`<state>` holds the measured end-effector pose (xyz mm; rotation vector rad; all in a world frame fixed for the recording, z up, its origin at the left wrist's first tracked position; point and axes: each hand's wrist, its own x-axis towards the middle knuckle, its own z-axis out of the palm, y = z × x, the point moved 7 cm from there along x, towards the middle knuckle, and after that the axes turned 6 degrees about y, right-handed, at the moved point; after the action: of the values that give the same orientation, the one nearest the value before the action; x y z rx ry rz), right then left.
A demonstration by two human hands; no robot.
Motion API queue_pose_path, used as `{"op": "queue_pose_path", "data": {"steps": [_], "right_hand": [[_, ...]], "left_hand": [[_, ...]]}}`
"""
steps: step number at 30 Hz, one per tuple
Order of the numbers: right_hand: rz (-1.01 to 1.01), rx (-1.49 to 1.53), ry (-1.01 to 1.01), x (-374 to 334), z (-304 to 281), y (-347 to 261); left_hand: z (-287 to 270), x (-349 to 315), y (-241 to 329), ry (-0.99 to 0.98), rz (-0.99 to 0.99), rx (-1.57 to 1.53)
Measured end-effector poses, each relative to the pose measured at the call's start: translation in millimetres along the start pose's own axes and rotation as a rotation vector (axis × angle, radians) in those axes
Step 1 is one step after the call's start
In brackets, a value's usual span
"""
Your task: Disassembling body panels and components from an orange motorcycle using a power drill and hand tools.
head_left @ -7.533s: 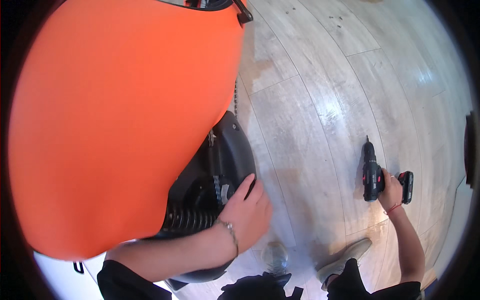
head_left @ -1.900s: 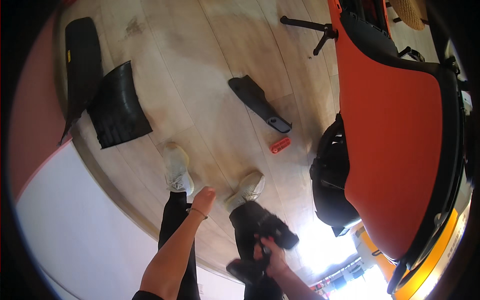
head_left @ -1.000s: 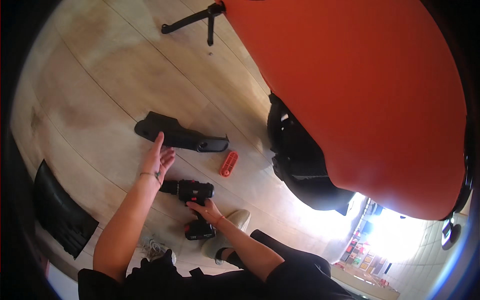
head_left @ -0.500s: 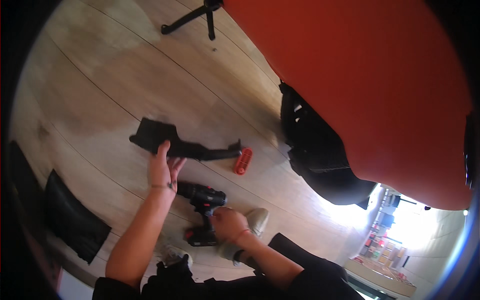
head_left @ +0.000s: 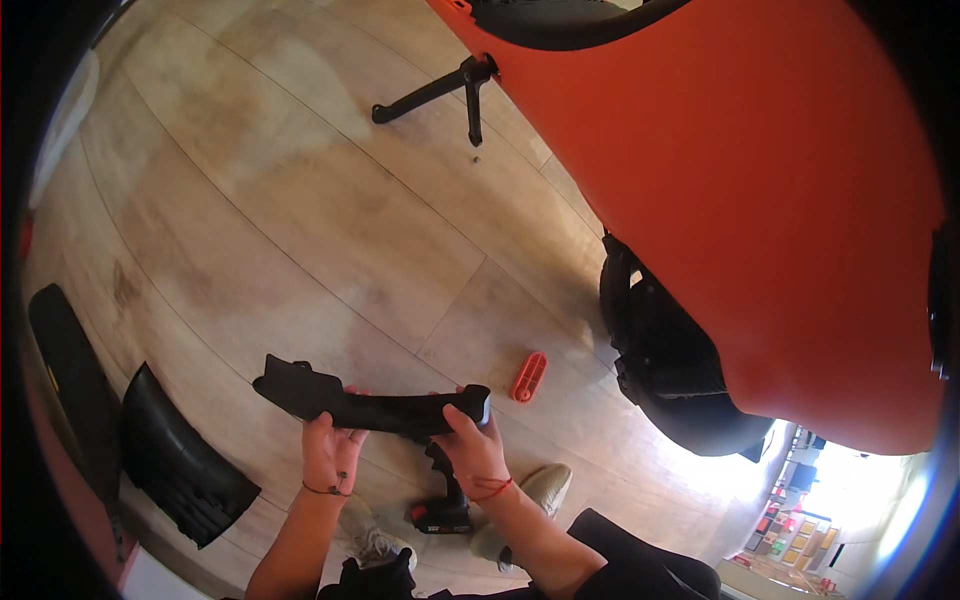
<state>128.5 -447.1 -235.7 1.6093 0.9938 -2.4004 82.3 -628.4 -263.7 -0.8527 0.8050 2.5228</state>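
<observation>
A long black molded plastic part is held level between my two hands. My left hand grips it near its broad, flat end, thumb on top and fingers underneath. At the narrower, cupped end, my right hand has closed round the same part. Below it a black cordless drill with red accents stands on the floor, its upper half hidden by the part and my right hand. A small red ribbed oval piece lies on the floor just beyond my right hand.
A large red body panel with a black wheel-arch liner fills the right. From its far edge a black forked bracket sticks out. Left lie a curved black panel and a long dark piece. My shoes are near the drill.
My right hand has left the drill and taken hold of the black part's narrow end. The part has come nearer to me and turned in my hands. The view has shifted.
</observation>
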Motion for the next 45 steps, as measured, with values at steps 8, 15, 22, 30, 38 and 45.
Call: {"op": "queue_pose_path", "data": {"steps": [8,15,22,30,38,45], "right_hand": [[-0.117,0.064,-0.16,-11,14,3],[0.048,0.226,-0.15,-8,6,3],[0.076,-0.111,0.028,-1,-19,25],[-0.163,-0.613,0.002,-7,-18,8],[-0.089,-0.607,-0.064,-1,-19,11],[-0.197,-0.893,-0.277,26,-22,-32]], "left_hand": [[8,-15,-18,-0.015,-0.199,-0.171],[26,-24,-39,0.047,-0.271,0.06],[7,-17,-33,0.156,-0.205,0.035],[7,-15,-33,0.122,-0.207,0.031],[13,-8,-32,0.077,-0.261,-0.046],[-9,3,7,0.114,-0.122,-0.034]]}}
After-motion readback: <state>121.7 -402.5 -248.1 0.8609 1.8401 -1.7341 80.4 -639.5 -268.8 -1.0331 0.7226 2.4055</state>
